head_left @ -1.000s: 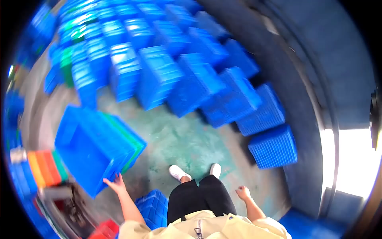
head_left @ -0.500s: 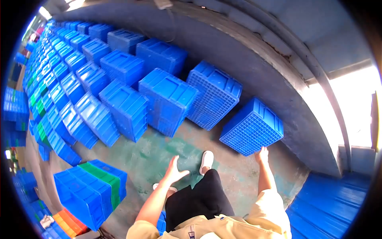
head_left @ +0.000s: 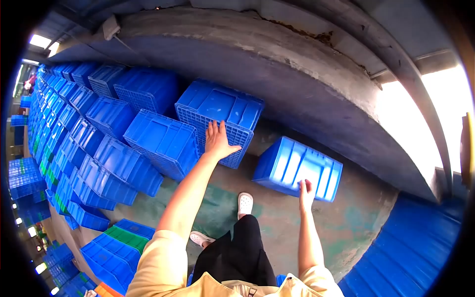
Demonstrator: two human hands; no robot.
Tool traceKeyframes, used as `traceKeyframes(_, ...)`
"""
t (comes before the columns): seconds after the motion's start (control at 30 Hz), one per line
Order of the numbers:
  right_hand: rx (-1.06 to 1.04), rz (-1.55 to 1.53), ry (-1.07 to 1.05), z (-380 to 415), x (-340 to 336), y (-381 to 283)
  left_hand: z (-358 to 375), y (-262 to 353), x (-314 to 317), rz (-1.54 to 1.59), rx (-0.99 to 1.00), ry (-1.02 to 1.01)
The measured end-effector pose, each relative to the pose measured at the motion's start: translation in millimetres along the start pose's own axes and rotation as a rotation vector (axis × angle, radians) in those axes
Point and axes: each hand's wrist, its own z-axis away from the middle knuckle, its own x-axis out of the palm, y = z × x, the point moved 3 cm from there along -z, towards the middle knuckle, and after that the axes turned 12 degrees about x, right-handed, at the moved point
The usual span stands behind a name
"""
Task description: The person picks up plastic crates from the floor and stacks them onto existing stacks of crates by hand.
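My left hand (head_left: 217,142) reaches forward with spread fingers. It overlaps the grid-patterned face of a large blue plastic crate (head_left: 222,101) by the wall, holding nothing in its palm. Off to the right, a separate blue crate (head_left: 324,171) turns its bright ribbed side up toward me. My right hand (head_left: 306,197) is at its near edge, fingers bent against the ribbed side and fingertips close together. Just left of the left hand is another blue crate (head_left: 161,136) at the end of its row.
Rows of stacked blue crates (head_left: 101,166) stretch away to the left. A blue-and-green crate stack (head_left: 118,247) stands near my left side. A grey wall (head_left: 307,94) curves along the far side. Ribbed blue sheeting (head_left: 396,247) lies at lower right, beside the green-stained floor (head_left: 346,218).
My left hand has moved forward to the grid-faced crate. The crate at my right hand has turned from its grid face to its ribbed side. The view has shifted.
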Motion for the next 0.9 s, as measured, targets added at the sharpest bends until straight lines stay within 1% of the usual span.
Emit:
traceKeyframes(0.03, 0.266, -0.420, -0.062, 7.9, 0.3, 2.7, -12.8, 7.7, 3.3, -0.010, -0.025, -0.034)
traceKeyframes(0.1, 0.532, -0.911, 0.113, 23.7, 9.2, -5.1, -32.5, 24.3, 5.3, -0.008, -0.080, -0.080)
traceKeyframes(0.17, 0.971, -0.964, 0.286, 23.1, 5.7, 26.1, -52.1, 33.2, 14.5, -0.021, -0.129, -0.071)
traceKeyframes(0.2, 0.987, -0.932, 0.160, 33.8, 8.2, 38.8, -58.4, 36.2, 19.9, -0.031, -0.167, -0.061)
traceKeyframes(0.23, 1.088, -1.021, 0.130, 33.5, 4.8, 82.1, -62.3, 38.5, 26.1, -0.032, -0.182, -0.060)
traceKeyframes(0.27, 1.026, -1.057, 0.297, 50.5, 5.3, 89.0, -66.5, 39.0, 31.8, -0.060, -0.246, -0.089)
traceKeyframes(0.3, 0.919, -0.928, 0.273, 68.1, -4.0, 90.3, -71.5, 40.7, 35.3, -0.088, -0.309, -0.115)
traceKeyframes(0.33, 0.877, -0.895, 0.221, 77.0, -12.5, 101.1, -73.5, 46.9, 36.8, -0.115, -0.318, -0.110)
traceKeyframes(0.4, 0.873, -0.887, 0.341, 102.1, -25.0, 79.7, -70.9, 53.3, 36.1, -0.076, -0.328, -0.045)
traceKeyframes(0.43, 0.849, -0.905, 0.366, 104.8, -38.6, 85.0, -66.8, 55.5, 35.7, -0.052, -0.343, -0.035)
traceKeyframes(0.5, 0.812, -0.894, 0.352, 102.6, -71.5, 106.6, -47.5, 62.7, 39.7, -0.088, -0.246, 0.006)
traceKeyframes(0.57, 0.736, -0.926, 0.349, 103.2, -86.3, 96.3, -16.9, 70.4, 50.5, -0.048, -0.132, 0.057)
traceKeyframes(0.6, 0.732, -0.922, 0.351, 103.6, -92.9, 95.4, 2.5, 77.7, 51.0, -0.017, -0.062, 0.071)
traceKeyframes(0.63, 0.709, -0.930, 0.342, 102.5, -98.3, 99.0, 24.1, 82.6, 53.5, -0.007, 0.012, 0.062)
traceKeyframes(0.7, 0.738, -0.923, 0.367, 102.8, -103.4, 102.1, 68.7, 88.2, 55.2, 0.040, 0.108, -0.038)
traceKeyframes(0.73, 0.761, -0.878, 0.371, 103.8, -105.5, 109.5, 90.4, 84.2, 65.4, 0.016, 0.134, -0.151)
traceKeyframes(0.77, 0.784, -0.832, 0.371, 104.0, -107.7, 118.3, 112.3, 75.6, 80.3, -0.054, 0.162, -0.215)
traceKeyframes(0.83, 0.763, -0.802, 0.406, 101.1, -109.4, 128.1, 141.6, 62.2, 80.1, -0.054, 0.106, -0.527)
traceKeyframes(0.9, 0.724, -0.863, 0.458, 93.6, -111.7, 137.5, 153.1, 41.2, 90.8, 0.174, -0.238, -0.520)
